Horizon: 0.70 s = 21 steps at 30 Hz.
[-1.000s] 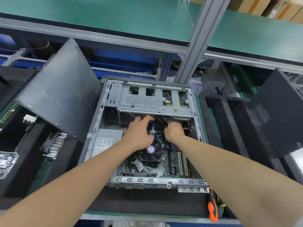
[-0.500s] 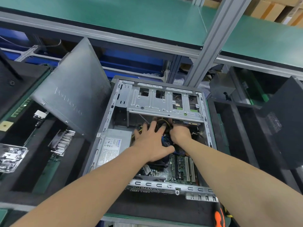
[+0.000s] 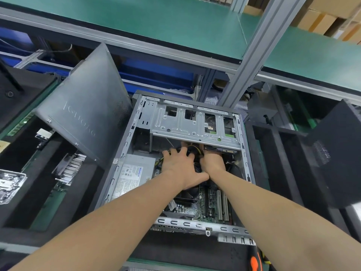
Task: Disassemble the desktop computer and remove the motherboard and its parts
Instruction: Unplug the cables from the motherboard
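In a stamped-steel computer case point(image 3: 125, 153), the left hand point(image 3: 181, 166) spreads over bundled cables point(image 3: 196, 148). The right hand point(image 3: 213, 160) has its grip hidden.

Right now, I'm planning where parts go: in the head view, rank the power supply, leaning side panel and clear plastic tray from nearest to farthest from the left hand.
1. The power supply, inside the case, just left of the left hand.
2. The side panel, leaning outside the case, farther left.
3. The clear plastic tray, at the far left edge.
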Each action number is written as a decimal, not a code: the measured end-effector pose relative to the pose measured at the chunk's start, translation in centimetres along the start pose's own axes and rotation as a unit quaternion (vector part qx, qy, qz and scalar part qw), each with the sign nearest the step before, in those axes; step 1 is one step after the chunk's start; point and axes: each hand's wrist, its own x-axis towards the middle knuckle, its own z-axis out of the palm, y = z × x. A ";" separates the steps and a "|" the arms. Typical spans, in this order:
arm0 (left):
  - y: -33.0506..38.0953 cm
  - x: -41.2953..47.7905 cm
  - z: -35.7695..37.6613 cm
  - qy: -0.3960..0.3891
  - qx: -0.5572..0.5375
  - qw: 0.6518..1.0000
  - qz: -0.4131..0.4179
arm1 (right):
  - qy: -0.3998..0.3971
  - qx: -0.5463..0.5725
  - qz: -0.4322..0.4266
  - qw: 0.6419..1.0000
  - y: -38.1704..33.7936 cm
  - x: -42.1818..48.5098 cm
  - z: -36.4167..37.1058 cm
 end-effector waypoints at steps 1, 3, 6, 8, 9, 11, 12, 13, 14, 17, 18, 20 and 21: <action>0.0 0.0 0.0 -0.001 0.000 1.000 0.001 | 0.003 -0.003 -0.002 1.000 0.0 0.0 0.0; 0.0 0.0 0.0 -0.001 -0.001 1.000 0.002 | 0.006 -0.012 -0.010 1.000 0.0 0.0 -0.1; 0.0 -0.1 -0.1 -0.005 0.000 1.000 0.001 | 0.010 -0.021 -0.024 0.999 0.0 0.0 -0.1; 0.1 -0.2 -0.1 -0.011 -0.002 1.000 -0.001 | 0.016 -0.018 -0.029 0.999 0.1 0.0 0.0; 0.1 -0.2 -0.1 -0.013 -0.002 1.000 -0.002 | 0.017 -0.019 -0.031 0.999 0.1 0.0 0.0; 0.0 -0.1 -0.2 -0.018 -0.002 1.000 -0.005 | 0.018 -0.023 -0.029 0.999 0.1 0.1 0.1; 0.0 -0.1 -0.2 -0.019 -0.003 1.000 -0.006 | 0.020 -0.023 -0.025 0.999 0.2 0.2 0.2; 0.0 -0.1 -0.1 -0.019 -0.004 1.000 -0.006 | 0.023 -0.026 -0.018 0.999 0.3 0.3 0.3; 0.0 0.0 -0.1 -0.019 -0.006 1.000 -0.007 | 0.025 -0.036 -0.016 0.999 0.3 0.4 0.3; -0.1 -0.1 0.0 -0.024 -0.012 1.000 -0.007 | 0.018 -0.097 -0.035 0.995 0.5 0.3 -0.1; -0.2 -0.1 0.0 -0.028 -0.012 1.000 -0.008 | 0.019 -0.120 -0.044 0.992 0.5 0.1 -0.3; -0.2 -0.2 0.0 -0.034 -0.015 0.999 -0.011 | 0.033 -0.151 -0.056 0.986 0.4 -0.3 -0.5; -0.3 -0.3 0.1 -0.037 -0.021 0.999 -0.013 | 0.040 -0.152 -0.051 0.986 0.4 -0.5 -0.5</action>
